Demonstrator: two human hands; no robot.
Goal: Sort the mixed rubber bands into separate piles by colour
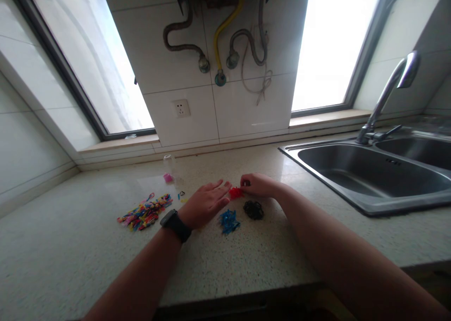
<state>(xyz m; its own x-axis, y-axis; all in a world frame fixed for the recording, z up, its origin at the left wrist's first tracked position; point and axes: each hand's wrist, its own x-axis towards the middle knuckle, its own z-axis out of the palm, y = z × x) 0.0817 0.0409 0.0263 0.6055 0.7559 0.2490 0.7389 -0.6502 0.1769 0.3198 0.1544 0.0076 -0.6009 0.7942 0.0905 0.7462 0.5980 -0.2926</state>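
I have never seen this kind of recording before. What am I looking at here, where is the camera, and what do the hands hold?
There is no machine here: a person works with two bare hands. The one picture comes from a camera worn on the person's head, looking forward and down, so both forearms reach in from the bottom edge.

The surface is a speckled kitchen counter with a steel sink at the right. On it lie a mixed pile of coloured small pieces, a blue pile, a black pile and a red pile.

The left hand, with a dark watch on its wrist, lies flat beside the red pile. The right hand touches that pile with its fingertips; whether it grips anything is unclear.
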